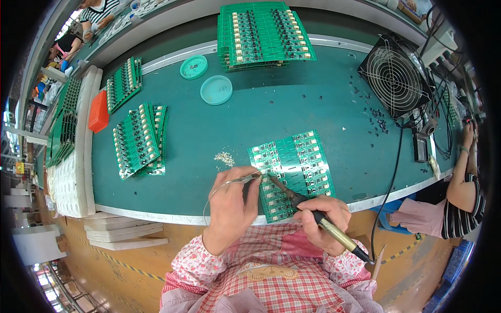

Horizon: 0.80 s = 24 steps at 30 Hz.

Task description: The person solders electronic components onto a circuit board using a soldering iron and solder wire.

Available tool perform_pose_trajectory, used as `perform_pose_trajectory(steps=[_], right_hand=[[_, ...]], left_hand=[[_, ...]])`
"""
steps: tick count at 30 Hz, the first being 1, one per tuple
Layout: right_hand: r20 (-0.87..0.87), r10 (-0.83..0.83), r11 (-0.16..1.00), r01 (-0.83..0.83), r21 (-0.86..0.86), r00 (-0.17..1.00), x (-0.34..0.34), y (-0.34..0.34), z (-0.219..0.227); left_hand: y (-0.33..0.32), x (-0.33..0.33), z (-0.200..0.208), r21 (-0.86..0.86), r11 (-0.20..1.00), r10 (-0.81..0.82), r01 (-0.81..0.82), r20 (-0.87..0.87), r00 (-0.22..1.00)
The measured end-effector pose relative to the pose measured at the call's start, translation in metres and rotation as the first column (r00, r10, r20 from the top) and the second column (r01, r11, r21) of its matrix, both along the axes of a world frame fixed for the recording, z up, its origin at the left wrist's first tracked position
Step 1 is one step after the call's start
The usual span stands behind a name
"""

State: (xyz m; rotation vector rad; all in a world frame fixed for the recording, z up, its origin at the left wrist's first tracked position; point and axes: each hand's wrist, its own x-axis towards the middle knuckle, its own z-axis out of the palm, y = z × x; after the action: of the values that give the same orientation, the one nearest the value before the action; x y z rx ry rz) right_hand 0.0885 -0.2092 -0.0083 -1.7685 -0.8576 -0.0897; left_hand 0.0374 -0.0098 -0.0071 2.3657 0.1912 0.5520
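My right hand (329, 221) is closed around the handle of a soldering iron (336, 235). The iron's tip rests at or just over the left part components of a green circuit board (292, 175) near the table's front edge. My left hand (233, 201) pinches a thin silvery solder wire (210, 197), which loops down beside the wrist. A slim metal piece, perhaps tweezers, also shows at those fingertips. The wire's end meets the board close to the iron's tip; exact contact is too small to tell. Rows of white and black parts cover the board.
Stacks of populated boards lie at the back (266, 36) and left (138, 138). Two round turquoise dishes (216, 90), a red box (98, 111), a pile of small pale parts (225, 158) and scattered black bits (378, 120) are about. A fan (394, 78) stands right; the iron's cord (392, 180) crosses there.
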Motion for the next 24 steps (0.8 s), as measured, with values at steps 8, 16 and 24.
perform_pose_trajectory(steps=[8, 16, 24], right_hand=[[-0.129, -0.166, 0.981, 0.178, 0.083, 0.978, -0.012, -0.008, -0.011], [-0.124, -0.211, 0.973, 0.221, 0.074, 0.97, -0.011, -0.007, -0.016], [-0.085, -0.175, 0.982, 0.181, 0.061, 0.981, -0.01, -0.009, -0.016]], left_hand=[[0.001, 0.001, 0.0, 0.016, 1.0, -0.024, 0.024, 0.022, 0.999], [0.001, -0.001, 0.003, 0.019, 1.0, -0.013, 0.014, -0.021, 1.0], [0.015, -0.025, 0.002, -0.069, 0.985, 0.16, -0.159, 0.003, 0.987]])
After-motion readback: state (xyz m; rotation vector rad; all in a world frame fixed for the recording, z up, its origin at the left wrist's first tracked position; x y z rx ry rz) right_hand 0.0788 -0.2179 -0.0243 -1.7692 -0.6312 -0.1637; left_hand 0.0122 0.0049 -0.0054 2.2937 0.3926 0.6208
